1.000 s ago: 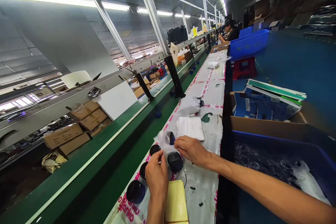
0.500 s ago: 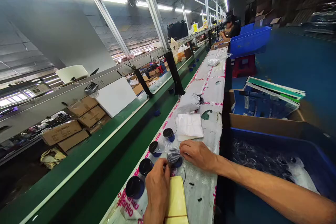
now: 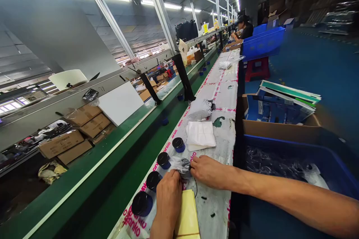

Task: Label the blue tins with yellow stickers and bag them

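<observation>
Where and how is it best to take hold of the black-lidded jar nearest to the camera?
Probably by the sides of its lid, from above: the jar stands upright, the lid is round, and nothing lies on top.

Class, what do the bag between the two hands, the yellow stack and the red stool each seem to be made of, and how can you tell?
The bag: probably thin plastic film, being see-through and crumpled. The yellow stack: matt paper or thin card, flat with straight edges. The red stool: likely moulded plastic, given its even colour.
</observation>
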The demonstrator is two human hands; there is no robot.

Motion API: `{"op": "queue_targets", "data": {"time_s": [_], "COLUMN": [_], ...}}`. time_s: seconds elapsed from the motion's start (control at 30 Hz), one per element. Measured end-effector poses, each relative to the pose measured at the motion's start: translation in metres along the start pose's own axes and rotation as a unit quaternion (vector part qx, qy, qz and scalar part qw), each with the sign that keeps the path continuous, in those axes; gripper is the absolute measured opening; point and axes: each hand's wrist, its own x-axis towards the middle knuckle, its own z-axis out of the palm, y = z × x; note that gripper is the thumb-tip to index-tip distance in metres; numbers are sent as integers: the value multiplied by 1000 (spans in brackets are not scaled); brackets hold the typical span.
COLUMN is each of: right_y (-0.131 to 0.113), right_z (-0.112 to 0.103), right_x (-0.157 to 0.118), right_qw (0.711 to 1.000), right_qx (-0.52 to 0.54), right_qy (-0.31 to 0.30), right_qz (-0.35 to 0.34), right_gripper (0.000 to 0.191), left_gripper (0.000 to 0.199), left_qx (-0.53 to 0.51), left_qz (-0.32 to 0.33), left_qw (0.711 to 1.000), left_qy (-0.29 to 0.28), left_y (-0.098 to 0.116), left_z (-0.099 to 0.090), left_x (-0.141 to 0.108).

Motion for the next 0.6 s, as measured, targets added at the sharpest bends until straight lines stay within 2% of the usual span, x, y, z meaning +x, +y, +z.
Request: {"op": "queue_targets", "data": {"time_s": [0.07, 0.13, 0.2, 0.3, 0.4, 0.5, 0.6], "right_y": [4, 12, 22, 34, 39, 36, 31], "right_z": [-3, -5, -6, -13, -25, -34, -32], "right_x": [9, 19, 27, 34, 33, 31, 31], "right_qw": [991, 958, 927, 915, 909, 917, 926], "right_qx": [124, 265, 341, 339, 306, 265, 238], "right_qy": [-14, -18, -8, 36, 103, 153, 172], "right_qz": [43, 104, 155, 214, 263, 255, 235], "right_gripper": [6, 5, 9, 17, 15, 13, 13], "left_gripper": [15, 11, 20, 28, 25, 24, 24], "left_qx": [-35, -74, -106, -125, -130, -135, -125], "left_qz": [-26, -62, -103, -156, -170, -158, -158], "left_qw": [999, 995, 988, 976, 970, 971, 972], "left_qy": [4, 19, 44, 88, 113, 117, 121], "left_y": [-2, -4, -4, 2, 12, 18, 20], "left_z": [-2, -4, -8, -18, -32, -39, -36], "left_x": [3, 7, 10, 13, 17, 21, 20]}}
